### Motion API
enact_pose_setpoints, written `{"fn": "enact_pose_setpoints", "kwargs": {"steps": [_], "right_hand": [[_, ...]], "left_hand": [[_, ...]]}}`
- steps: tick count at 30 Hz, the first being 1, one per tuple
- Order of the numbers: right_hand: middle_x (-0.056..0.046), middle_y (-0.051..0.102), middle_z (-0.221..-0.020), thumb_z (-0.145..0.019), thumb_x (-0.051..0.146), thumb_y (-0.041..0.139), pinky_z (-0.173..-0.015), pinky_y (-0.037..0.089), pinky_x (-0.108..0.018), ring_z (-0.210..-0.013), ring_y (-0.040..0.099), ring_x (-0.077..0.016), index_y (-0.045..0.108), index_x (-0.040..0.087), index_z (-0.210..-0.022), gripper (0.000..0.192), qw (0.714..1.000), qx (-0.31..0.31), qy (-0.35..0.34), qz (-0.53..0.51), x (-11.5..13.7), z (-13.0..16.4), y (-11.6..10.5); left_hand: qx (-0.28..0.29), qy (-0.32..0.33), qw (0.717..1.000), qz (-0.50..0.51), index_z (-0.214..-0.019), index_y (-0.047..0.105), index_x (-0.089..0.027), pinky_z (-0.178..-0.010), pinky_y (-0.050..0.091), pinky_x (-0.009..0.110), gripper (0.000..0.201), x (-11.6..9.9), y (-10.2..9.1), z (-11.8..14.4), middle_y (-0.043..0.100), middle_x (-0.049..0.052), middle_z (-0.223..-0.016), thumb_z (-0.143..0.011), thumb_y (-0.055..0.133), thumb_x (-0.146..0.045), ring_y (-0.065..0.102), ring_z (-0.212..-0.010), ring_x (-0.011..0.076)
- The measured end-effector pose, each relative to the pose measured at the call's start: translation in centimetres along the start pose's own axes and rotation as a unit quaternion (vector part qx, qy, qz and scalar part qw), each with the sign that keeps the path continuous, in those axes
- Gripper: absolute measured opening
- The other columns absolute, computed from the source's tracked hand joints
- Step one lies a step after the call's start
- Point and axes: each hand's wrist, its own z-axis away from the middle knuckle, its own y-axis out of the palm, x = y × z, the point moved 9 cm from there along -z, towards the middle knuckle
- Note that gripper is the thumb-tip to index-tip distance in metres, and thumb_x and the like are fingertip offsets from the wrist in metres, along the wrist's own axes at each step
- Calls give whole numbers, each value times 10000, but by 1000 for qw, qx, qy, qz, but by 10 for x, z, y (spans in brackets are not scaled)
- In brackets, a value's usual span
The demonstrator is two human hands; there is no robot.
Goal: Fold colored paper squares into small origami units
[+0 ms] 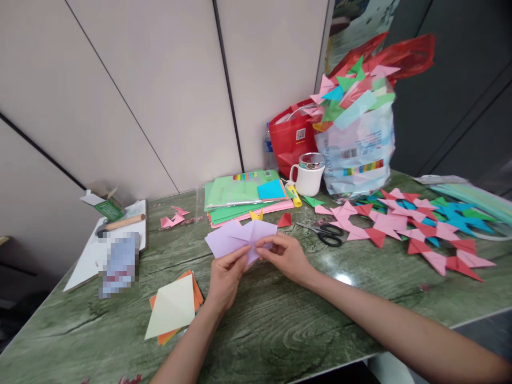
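Note:
A lilac paper sheet [239, 236], partly folded with creases meeting near its middle, is held just above the green wood-grain table [280, 325]. My left hand [224, 277] pinches its lower edge from below. My right hand [285, 255] grips the same edge from the right, thumb on top. Both hands meet at the fold near the sheet's lower middle.
A small stack of cream and orange squares [175, 308] lies left of my hands. Black scissors [325, 233] sit to the right, beside several pink, red and blue folded pieces [416, 226]. Behind are a stack of coloured paper [244, 198], a white mug [308, 175], bags [356, 138] and a clipboard [104, 245].

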Motion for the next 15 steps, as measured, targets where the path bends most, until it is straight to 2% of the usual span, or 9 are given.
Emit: {"fn": "enact_pose_setpoints", "kwargs": {"steps": [6, 15], "right_hand": [[-30, 613, -690, -695, 293, 654, -507, 416, -228, -575, 513, -119, 692, 182, -770, 139, 1000, 2, 10, -8, -2, -1, 0], [-24, 622, -685, -705, 284, 646, -525, 427, -231, -596, 530, -127, 678, 191, -727, 101, 1000, 2, -5, -5, -1, -1, 1]], "left_hand": [[9, -2, 1000, 4, -833, 725, -169, -855, 480, 354, 254, -1, 2, 0, 706, 85, -924, -585, 737, -223, 625, -899, 226], [3, -2, 999, -37, -870, 715, -174, -823, 489, 320, 277, 2, -2, -2, 703, 82, -933, -602, 730, -241, 636, -853, 200]]}}
